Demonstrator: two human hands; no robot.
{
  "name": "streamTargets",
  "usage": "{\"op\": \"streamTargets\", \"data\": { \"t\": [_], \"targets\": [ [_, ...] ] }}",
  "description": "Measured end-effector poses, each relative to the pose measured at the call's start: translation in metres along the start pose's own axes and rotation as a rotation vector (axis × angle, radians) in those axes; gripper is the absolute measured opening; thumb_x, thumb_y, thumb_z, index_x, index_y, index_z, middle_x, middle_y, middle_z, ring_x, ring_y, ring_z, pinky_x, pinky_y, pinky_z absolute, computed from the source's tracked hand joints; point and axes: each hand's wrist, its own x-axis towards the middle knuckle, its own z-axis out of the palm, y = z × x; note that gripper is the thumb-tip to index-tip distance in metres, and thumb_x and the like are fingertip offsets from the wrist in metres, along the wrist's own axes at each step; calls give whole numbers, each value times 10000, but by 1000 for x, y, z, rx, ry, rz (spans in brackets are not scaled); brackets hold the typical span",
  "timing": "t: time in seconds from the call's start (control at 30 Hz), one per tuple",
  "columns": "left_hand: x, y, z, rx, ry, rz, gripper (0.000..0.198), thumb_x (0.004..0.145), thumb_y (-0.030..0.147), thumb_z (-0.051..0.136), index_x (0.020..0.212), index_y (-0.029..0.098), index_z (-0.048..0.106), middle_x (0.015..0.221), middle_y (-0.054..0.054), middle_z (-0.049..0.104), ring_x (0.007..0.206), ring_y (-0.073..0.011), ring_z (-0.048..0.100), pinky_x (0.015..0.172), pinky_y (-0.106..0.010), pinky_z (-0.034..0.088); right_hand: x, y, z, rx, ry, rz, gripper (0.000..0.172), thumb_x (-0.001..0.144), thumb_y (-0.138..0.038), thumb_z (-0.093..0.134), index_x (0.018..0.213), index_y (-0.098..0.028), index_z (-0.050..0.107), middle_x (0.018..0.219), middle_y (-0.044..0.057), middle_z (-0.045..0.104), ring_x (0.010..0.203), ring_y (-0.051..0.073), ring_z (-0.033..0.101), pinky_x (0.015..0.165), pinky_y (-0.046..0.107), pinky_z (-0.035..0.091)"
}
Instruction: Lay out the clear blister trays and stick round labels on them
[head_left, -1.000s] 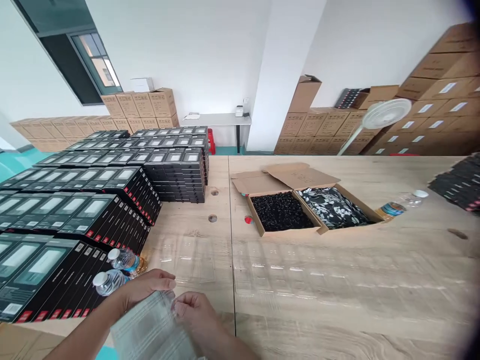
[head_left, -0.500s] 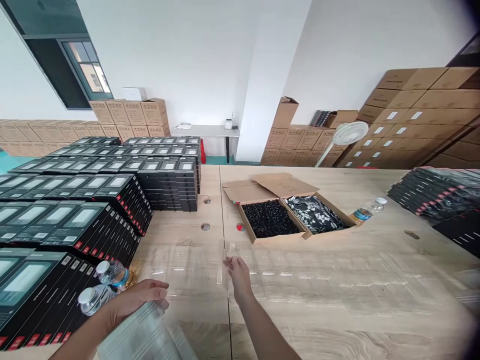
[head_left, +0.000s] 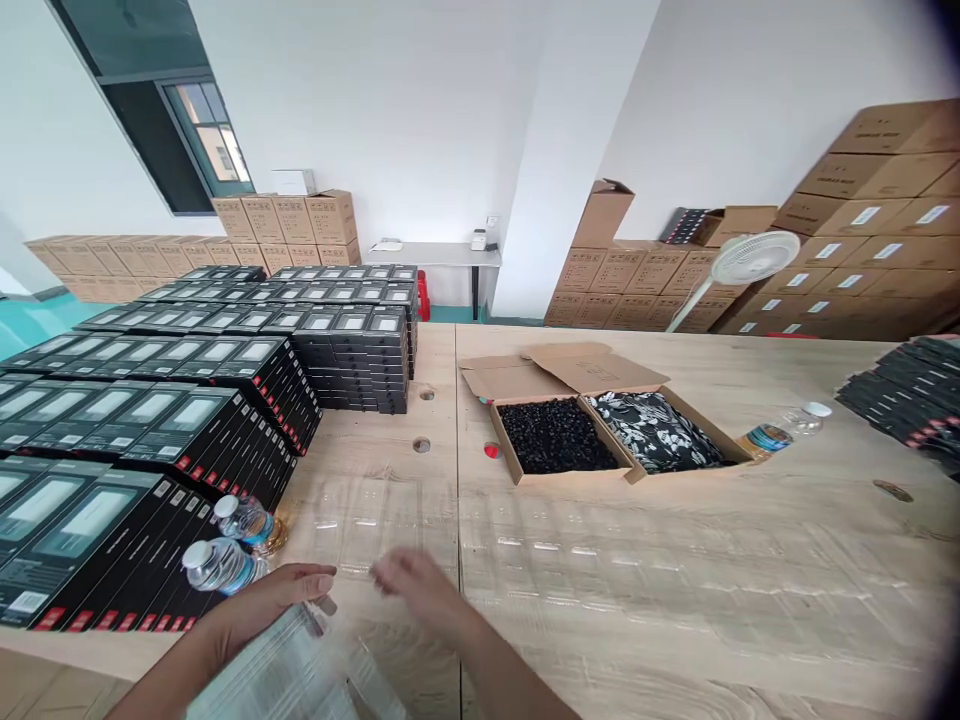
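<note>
Near the bottom of the view, my left hand [head_left: 281, 592] is closed around a stack of clear plastic trays [head_left: 277, 665] that rests against my forearm. To its right, my right hand [head_left: 416, 580] hangs over the table, smeared by motion, so its fingers cannot be made out. No piece shows clearly in it. Thin clear plastic trays [head_left: 555, 548] lie in rows across the wooden table [head_left: 645, 680], some of them just beyond both hands.
Piles of black boxes [head_left: 262, 400] fill the table's left side, with two plastic bottles [head_left: 217, 563] beside them. Beyond the trays stand an open carton of small black parts [head_left: 555, 436] and one of black-and-white packets [head_left: 652, 430]. Another bottle [head_left: 780, 430] lies right.
My right hand has drawn back from the laid-out trays toward my left hand. My left hand still holds the stack. The view has turned slightly to the left.
</note>
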Motion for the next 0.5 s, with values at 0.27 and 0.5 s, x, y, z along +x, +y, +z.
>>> {"op": "streamTargets", "data": {
  "t": [0.27,0.5],
  "targets": [
    [-36,-53,19,-135,147,-147,748,661,702,644,1188,172,616,949,-105,744,840,-302,688,757,-377,471,-37,41,50,212,-176,131,261,734,-418,615,620,-190,560,657,-2,573,663,133,506,619,260,365],
    [-97,-117,-21,-358,163,-32,688,686,592,631,1277,242,599,1065,-94,709,911,-310,664,825,-417,452,20,113,108,389,38,307,434,609,-599,677,657,-213,484,811,58,623,743,176,591,724,344,480]
  ]
}}
